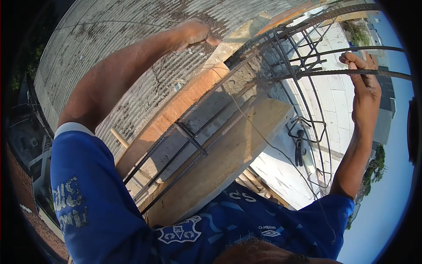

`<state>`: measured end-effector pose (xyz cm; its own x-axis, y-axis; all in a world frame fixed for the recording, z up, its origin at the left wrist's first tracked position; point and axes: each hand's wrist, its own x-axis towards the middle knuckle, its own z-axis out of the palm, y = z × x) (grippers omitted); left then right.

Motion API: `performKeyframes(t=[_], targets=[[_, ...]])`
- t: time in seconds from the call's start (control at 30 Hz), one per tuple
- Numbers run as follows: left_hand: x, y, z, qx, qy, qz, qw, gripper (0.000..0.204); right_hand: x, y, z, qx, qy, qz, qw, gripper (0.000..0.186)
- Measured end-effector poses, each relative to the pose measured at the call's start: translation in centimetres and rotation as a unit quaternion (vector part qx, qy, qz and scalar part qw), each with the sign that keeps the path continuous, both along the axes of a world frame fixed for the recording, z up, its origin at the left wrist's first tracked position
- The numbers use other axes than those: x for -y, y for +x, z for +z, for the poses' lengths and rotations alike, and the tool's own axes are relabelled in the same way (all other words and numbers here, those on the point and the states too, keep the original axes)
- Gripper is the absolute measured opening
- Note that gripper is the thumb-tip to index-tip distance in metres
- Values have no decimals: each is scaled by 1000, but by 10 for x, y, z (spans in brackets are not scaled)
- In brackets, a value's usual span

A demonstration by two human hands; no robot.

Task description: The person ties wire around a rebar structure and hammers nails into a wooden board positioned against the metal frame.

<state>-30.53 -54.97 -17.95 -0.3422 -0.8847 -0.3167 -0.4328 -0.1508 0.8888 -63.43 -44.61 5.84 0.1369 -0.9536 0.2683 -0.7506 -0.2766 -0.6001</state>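
Two hands raised, right hand (364,75) clenched around rebar (307,74), left hand (193,33) gripping plank edge (239,37)

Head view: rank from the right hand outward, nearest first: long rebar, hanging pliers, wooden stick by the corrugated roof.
1. long rebar: gripped in the right hand, upper right.
2. hanging pliers: below the hand, hooked on the rebar cage, centre right.
3. wooden stick: far left, against the corrugated roof.
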Motion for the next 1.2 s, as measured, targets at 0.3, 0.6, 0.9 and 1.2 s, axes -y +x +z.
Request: performKeyframes(t=[0.3,0.6,0.9,1.2], targets=[[-33,-6,-1,-102,78,73,989,19,121,-3,7,264,332,256,869,40],[-54,6,-9,-135,101,59,984,18,174,62,-26,-18,359,333,872,36],[-88,33,-7,-206,179,30,962,21,181,139,-58,-91,436,440,780,51],[-108,60,-38,-219,216,83,948,21,156,151,-99,71,497,510,698,46]])
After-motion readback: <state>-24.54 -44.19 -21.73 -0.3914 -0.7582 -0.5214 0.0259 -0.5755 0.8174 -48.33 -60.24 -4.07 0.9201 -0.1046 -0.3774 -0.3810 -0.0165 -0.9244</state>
